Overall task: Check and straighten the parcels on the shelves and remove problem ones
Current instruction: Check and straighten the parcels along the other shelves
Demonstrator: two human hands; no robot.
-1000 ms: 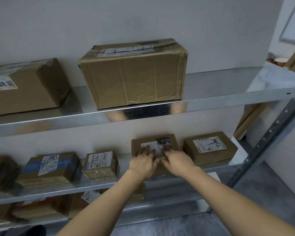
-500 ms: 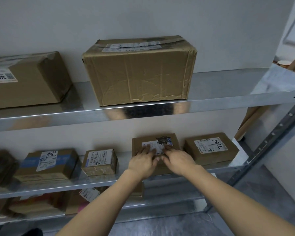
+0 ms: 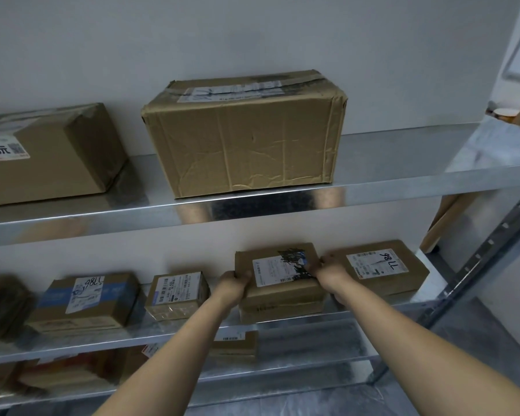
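We're on the middle shelf [image 3: 87,343] now, working on the flat parcel with the scribbled-over label [image 3: 278,274]. It sits toward the right of that shelf, apparently on top of another flat box [image 3: 282,309], just beside the 98LL parcel [image 3: 379,268].

Our left hand [image 3: 236,282] grips its left edge with fingers curled over the top. Our right hand [image 3: 327,270] grips the right edge, right by the black scribble.

So both hands are clamped on this one parcel, and we'd say this is the check step. With the label inked over, it looks like a problem one to us.

Next move probably calls for lifting it straight toward us, off the box below, without nudging the 98LL parcel or the small barcode box [image 3: 177,292] on the left.
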